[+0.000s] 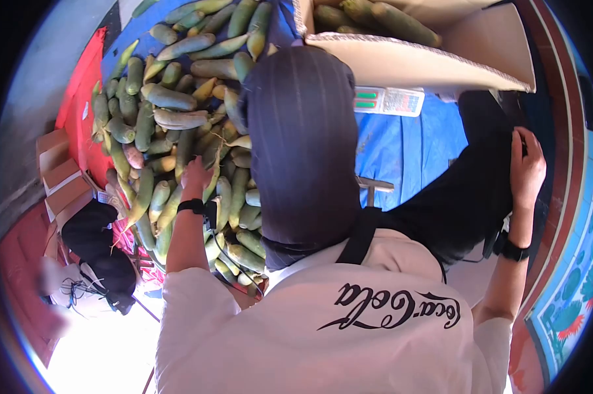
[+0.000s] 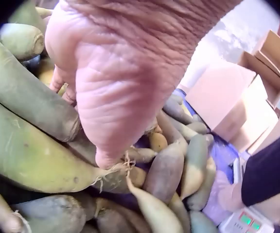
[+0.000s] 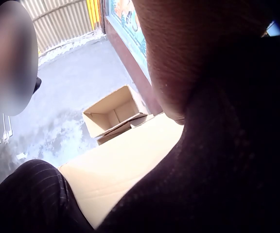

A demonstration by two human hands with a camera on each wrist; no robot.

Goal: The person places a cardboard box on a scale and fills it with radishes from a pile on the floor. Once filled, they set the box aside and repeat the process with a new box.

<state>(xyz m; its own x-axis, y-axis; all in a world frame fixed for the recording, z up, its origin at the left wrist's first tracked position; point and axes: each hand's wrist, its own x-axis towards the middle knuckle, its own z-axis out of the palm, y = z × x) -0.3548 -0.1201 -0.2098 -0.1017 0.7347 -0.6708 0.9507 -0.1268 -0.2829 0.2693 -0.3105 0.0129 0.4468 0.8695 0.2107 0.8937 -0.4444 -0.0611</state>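
My left hand (image 1: pixel 196 178) reaches down into a large pile of green radishes (image 1: pixel 168 96), with its fingers at the end of a long one. In the left wrist view the thumb of the left hand (image 2: pixel 115 82) points down beside the rooty tip of a yellow-green radish (image 2: pixel 33 150). Its other fingers go down behind a grey-green radish (image 2: pixel 33 92), their tips hidden; I cannot tell whether they grip one. My right hand (image 1: pixel 528 169) rests on the black-trousered knee, fingers relaxed and holding nothing. Only part of that hand (image 3: pixel 166 77) shows in the right wrist view.
A cardboard box (image 1: pixel 414 62) with several radishes in it stands ahead, beside a scale (image 1: pixel 391 102) with green digits. Blue tarp (image 1: pixel 401 151) covers the floor. Smaller cartons (image 1: pixel 63 174) and a black bag (image 1: pixel 89 226) are at the left. A bent leg (image 1: pixel 303 151) separates pile and scale.
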